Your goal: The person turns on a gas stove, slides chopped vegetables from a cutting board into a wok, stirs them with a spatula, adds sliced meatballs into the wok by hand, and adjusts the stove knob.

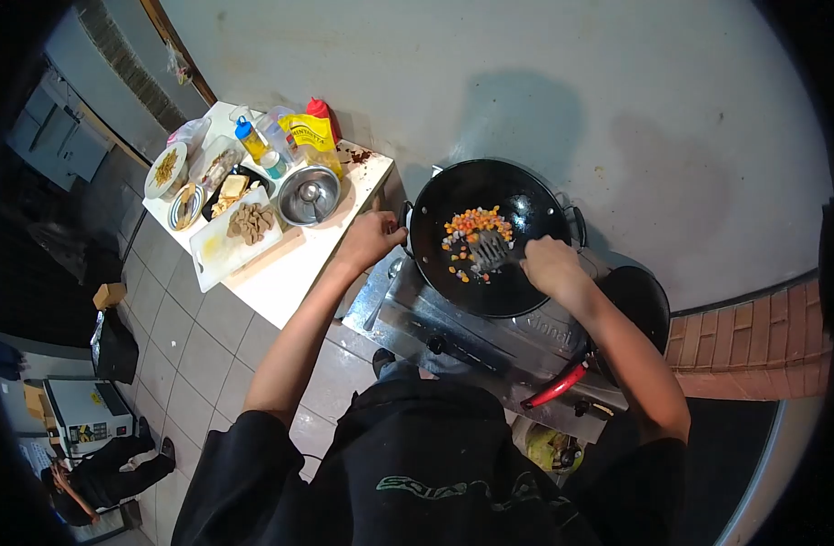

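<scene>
A black wok (444, 287) rests on the metal stove (408, 305). Its left loop handle (406, 223) is in the fingers of my left hand (373, 238), which is closed. My right hand (552, 266) reaches over the wok's right side, wrapped round a slotted spatula (490, 252); most of its handle is hidden by the hand. The spatula's head touches a small heap of diced orange, yellow and pale vegetables (476, 220). A few loose pieces lie lower in the wok, towards me.
Left of the stove, a white table (276, 291) holds a steel bowl (310, 195), a cutting board (212, 250) with brown slices, a yellow pouch (312, 134) and bottles. A red-handled pan (562, 384) sits on the right burner. At lower left, another person (108, 482) is visible.
</scene>
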### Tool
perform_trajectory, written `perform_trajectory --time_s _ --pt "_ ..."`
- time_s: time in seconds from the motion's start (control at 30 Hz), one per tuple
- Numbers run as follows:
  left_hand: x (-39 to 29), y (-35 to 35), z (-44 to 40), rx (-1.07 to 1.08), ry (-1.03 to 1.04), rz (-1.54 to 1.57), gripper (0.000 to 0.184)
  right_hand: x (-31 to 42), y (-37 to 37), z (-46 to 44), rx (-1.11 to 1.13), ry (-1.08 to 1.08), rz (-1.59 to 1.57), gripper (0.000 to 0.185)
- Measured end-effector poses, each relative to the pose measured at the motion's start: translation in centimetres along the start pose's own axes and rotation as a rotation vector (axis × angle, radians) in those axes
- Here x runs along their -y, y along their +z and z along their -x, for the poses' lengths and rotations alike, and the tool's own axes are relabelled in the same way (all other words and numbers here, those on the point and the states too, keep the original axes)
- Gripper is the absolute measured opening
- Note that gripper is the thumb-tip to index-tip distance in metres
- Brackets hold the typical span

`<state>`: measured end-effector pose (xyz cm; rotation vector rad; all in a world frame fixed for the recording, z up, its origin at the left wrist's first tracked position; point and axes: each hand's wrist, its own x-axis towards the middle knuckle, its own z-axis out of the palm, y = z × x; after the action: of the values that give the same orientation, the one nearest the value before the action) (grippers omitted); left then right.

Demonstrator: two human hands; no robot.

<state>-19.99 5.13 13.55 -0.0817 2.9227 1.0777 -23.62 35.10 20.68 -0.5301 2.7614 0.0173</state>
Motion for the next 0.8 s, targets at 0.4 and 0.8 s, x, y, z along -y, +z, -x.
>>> perform_trajectory --time_s 0.4,0.8 --pt "0.1 0.3 -0.3 0.035 0.016 0.057 0.036 -1.1 -1.2 2.7 -0.073 -0.077 0.032 0.026" --pt "-0.3 0.6 -0.4 0.017 0.040 0.051 0.033 -0.4 0.5 0.2 -0.032 -0.054 -0.096 0.024"
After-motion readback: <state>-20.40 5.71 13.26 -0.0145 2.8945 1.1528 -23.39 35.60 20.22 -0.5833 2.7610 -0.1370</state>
